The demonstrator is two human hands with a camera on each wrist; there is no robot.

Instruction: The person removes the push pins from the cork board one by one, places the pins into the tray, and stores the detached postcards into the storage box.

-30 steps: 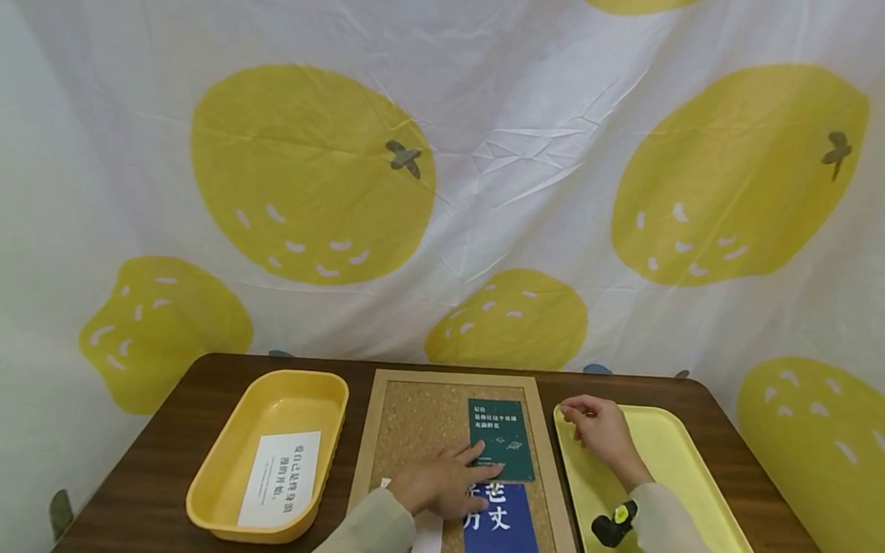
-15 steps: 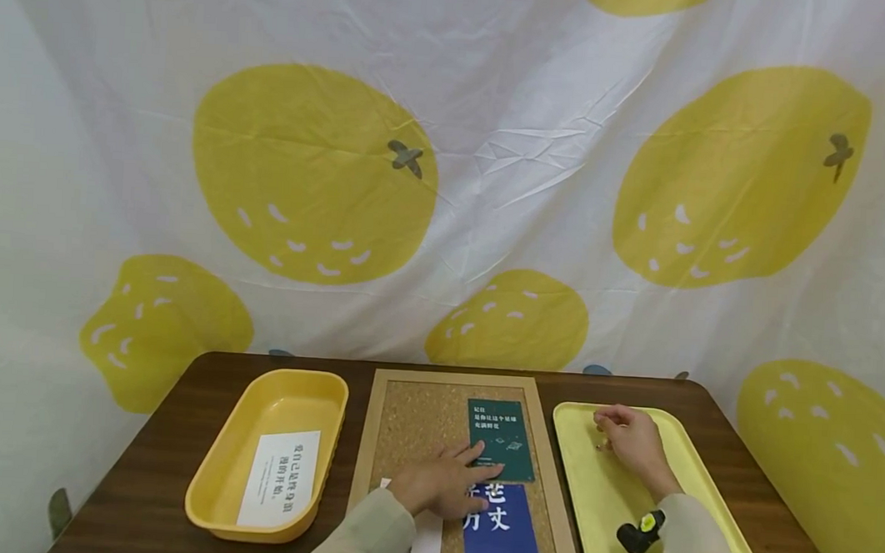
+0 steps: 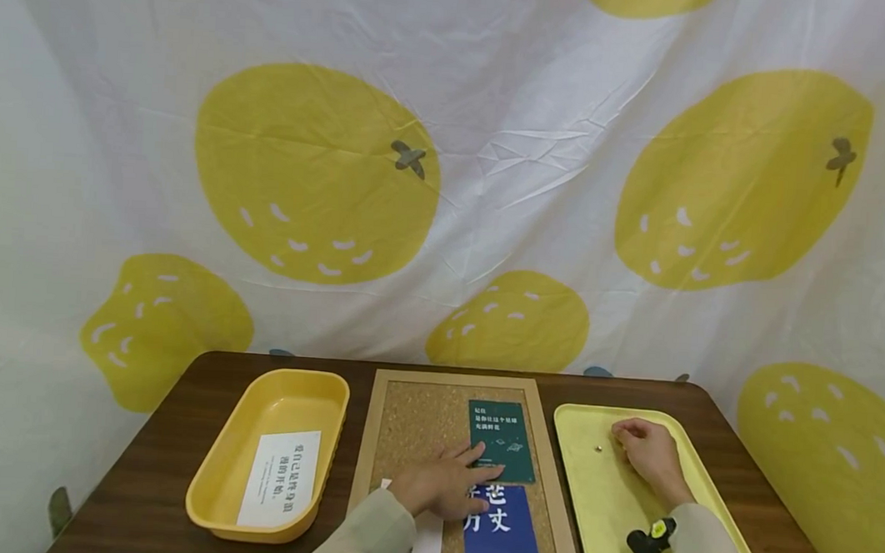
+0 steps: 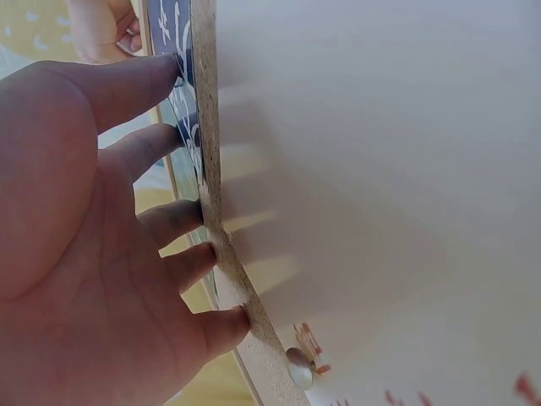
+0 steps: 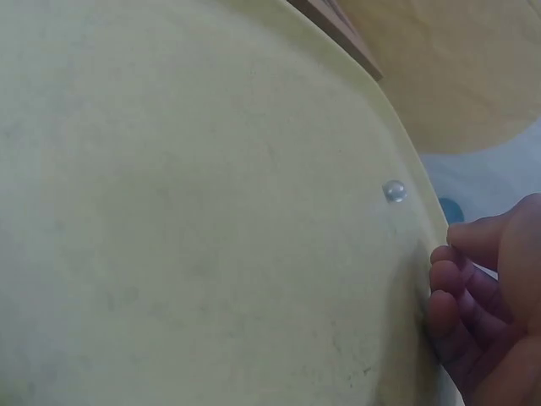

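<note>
In the head view my left hand (image 3: 439,481) rests spread on the cork board (image 3: 416,413), over the lower part of a green card (image 3: 502,426) and the top of a blue card (image 3: 504,543). A white card (image 4: 406,169) lies close below that hand; a silver thumbtack (image 4: 298,369) sits at its edge. My right hand (image 3: 651,454) is above the yellow tray (image 3: 598,527), its fingers curled and its thumb against the fingertips, with nothing visible between them. Left of it on the tray lies another small silver thumbtack (image 5: 394,191).
A deeper orange-yellow bin (image 3: 270,405) stands left of the board, with a white printed card (image 3: 279,478) in it. Brown tabletop (image 3: 154,478) surrounds these things. A curtain printed with lemons (image 3: 477,186) hangs behind the table.
My right hand has moved rightward from the tray's left edge to above its middle, uncovering the thumbtack on the tray. My left hand has stayed in place on the board.
</note>
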